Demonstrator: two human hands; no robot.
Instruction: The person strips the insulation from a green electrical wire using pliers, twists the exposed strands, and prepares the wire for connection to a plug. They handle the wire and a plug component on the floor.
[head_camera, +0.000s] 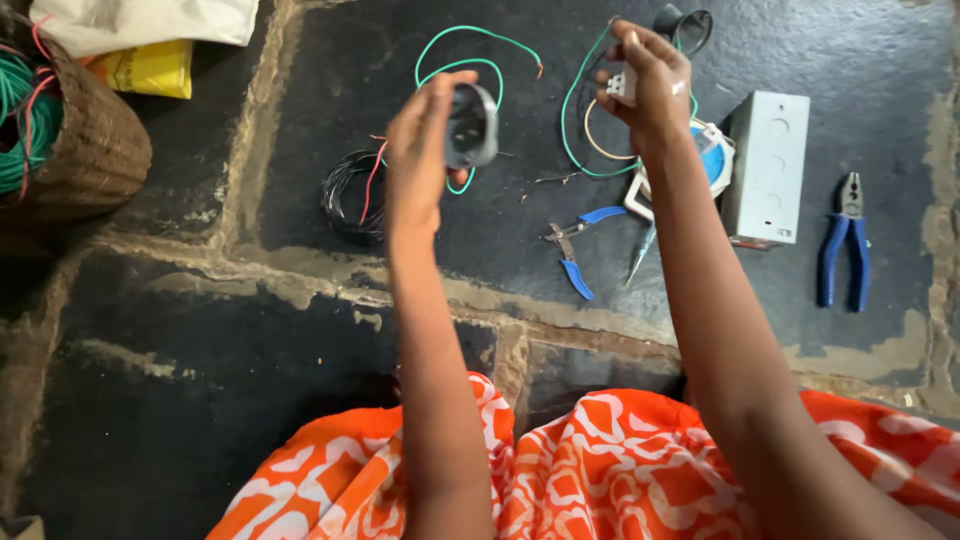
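Observation:
My left hand (420, 150) is raised and grips a round grey ring-shaped fitting (472, 126) between thumb and fingers. Further right, my right hand (650, 85) holds a small white electrical part (620, 85) from which a green wire (572, 110) loops down to the floor. Both hands are held up over a dark stone floor (300, 100). A second loose green wire (465, 50) lies on the floor behind the ring.
On the floor lie a coil of black wire (350, 190), blue-handled cutters (575, 250), a screwdriver (640, 255), a grey metal box (768, 165), blue pliers (845, 250) and a white-and-blue reel (715, 160). A woven basket (80, 150) with wires stands far left. Orange patterned cloth (600, 470) covers my lap.

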